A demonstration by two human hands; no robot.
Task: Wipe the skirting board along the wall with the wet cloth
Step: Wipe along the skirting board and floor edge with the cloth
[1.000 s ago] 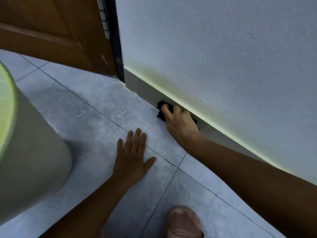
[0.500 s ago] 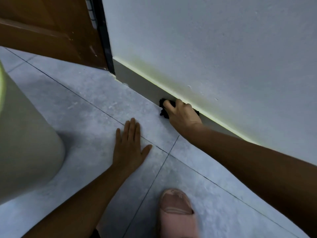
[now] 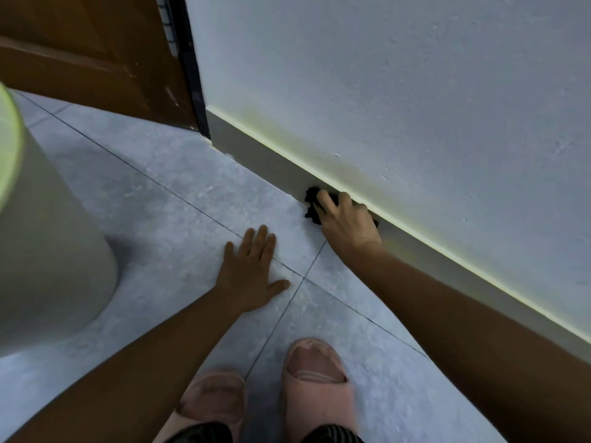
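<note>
The skirting (image 3: 256,148) is running along the foot of the wall (image 3: 399,91), from the door (image 3: 96,59) at far left down to the right. The right hand (image 3: 347,222) is lying over the cloth (image 3: 311,204), against the skirting. The left hand (image 3: 251,270) is lying flat on the floor (image 3: 160,199), left of it and nearer. A bin (image 3: 48,235) is standing at far left. Two slippers (image 3: 315,388) are sitting nearest, below the hands.

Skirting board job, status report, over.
Right hand pressing dark cloth to skirting board. Left hand flat on floor. Path toward door unobstructed.
</note>
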